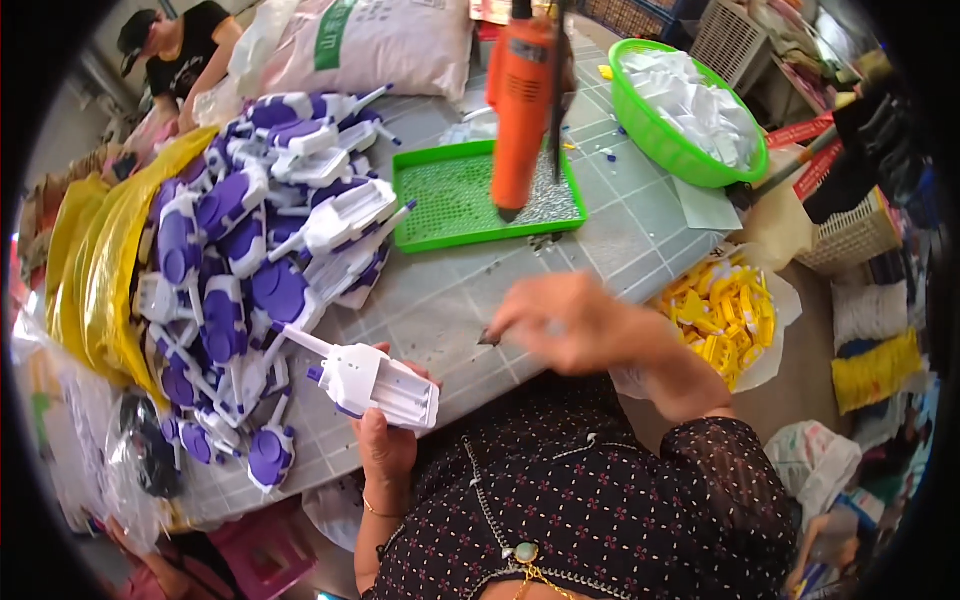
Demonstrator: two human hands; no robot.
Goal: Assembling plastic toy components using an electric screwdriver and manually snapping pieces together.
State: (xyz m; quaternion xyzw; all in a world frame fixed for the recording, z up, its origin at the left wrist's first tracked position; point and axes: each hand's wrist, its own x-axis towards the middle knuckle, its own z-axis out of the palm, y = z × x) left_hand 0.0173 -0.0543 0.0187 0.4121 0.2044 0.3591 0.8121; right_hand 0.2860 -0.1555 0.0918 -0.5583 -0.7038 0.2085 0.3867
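Observation:
My left hand (388, 442) is wrapped round a white and purple toy walkie-talkie (370, 378). Its back faces up, showing an uncovered battery compartment, and its antenna points to the upper left. To the right, my right hand (562, 320) is blurred over the table, fingertips pinched together at a tiny dark thing (489, 338) too small to name. Beyond that hand hangs an orange electric screwdriver (522, 115), tip down over a shallow green tray (440, 240) that holds many small silvery pieces, probably screws.
A large heap of similar toy walkie-talkies (240, 220) covers the table's left, against yellow plastic sacking (95, 270). A green basket (640, 130) of white pieces stands far right. Below the right edge sits a bag of yellow plastic parts (722, 318). Another person (180, 55) is at the far left.

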